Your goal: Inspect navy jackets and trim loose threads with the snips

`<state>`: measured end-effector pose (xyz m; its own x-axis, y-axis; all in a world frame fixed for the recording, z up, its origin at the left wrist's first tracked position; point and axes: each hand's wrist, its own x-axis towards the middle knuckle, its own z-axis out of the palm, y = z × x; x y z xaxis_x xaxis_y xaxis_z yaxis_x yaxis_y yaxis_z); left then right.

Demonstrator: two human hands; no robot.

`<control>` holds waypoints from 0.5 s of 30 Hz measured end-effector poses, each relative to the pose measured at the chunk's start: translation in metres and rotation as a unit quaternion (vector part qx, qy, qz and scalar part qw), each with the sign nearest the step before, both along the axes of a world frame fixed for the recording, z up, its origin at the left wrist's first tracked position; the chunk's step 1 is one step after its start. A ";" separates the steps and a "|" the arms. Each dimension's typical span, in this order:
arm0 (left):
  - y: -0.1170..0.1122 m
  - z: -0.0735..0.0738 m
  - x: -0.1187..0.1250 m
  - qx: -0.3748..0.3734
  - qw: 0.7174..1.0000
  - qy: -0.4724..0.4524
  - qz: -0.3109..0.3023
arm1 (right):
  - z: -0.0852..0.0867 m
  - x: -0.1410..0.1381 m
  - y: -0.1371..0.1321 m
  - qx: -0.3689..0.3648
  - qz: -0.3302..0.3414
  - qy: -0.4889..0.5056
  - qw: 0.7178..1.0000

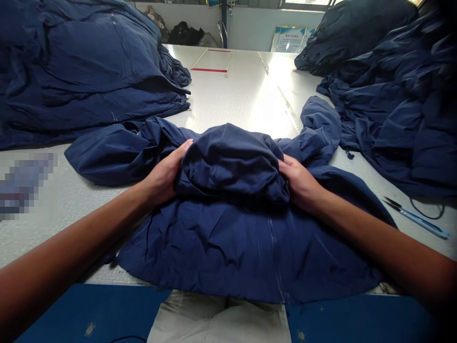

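Observation:
A navy blue jacket (pixel 221 238) with a front zipper is spread on the white table before me, its lower hem at the near edge. Both sleeves lie out to the sides. Its bunched upper part, which looks like the hood (pixel 232 157), is raised between my hands. My left hand (pixel 169 171) grips the left side of this fabric, thumb on top and the other fingers mostly hidden. On the right side, my right hand (pixel 300 183) holds the cloth, with its fingertips partly tucked behind the folds.
A tall pile of navy garments (pixel 89 62) stands at the left. More navy garments (pixel 400 109) are heaped at the right. Thread snips (pixel 416 216) with light blue handles lie near the right edge of the white table (pixel 228 102). Framed signs (pixel 291 39) lean at the far end.

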<state>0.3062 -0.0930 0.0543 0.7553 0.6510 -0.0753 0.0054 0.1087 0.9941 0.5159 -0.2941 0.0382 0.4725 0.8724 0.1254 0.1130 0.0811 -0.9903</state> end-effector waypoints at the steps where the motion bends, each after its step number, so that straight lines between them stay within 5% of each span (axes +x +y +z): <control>1: 0.003 0.002 -0.003 0.072 0.997 -0.009 -0.021 | 0.001 0.000 -0.004 0.027 -0.031 -0.105 0.994; 4: 0.008 0.010 -0.015 0.371 0.927 -0.050 -0.032 | 0.004 0.002 -0.017 0.127 -0.151 -0.405 0.893; 7: 0.009 0.015 -0.021 0.588 0.805 -0.068 0.046 | 0.009 0.004 -0.024 0.145 -0.114 -0.543 0.819; 9: 0.009 0.015 -0.020 0.639 0.767 -0.036 0.044 | 0.013 0.001 -0.021 0.099 -0.016 -0.561 0.822; 11: 0.007 0.018 -0.019 0.658 0.752 0.034 -0.024 | 0.017 -0.005 -0.017 0.085 0.052 -0.569 0.817; 15: -0.011 0.027 -0.032 0.681 0.695 0.159 -0.169 | 0.022 -0.028 -0.033 0.128 0.090 -0.671 0.725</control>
<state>0.2745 -0.1035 0.0812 0.9685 0.0721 0.2382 0.0450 -0.9921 0.1172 0.4879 -0.3273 0.0606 -0.3443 0.7713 0.5353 0.9248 0.3769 0.0518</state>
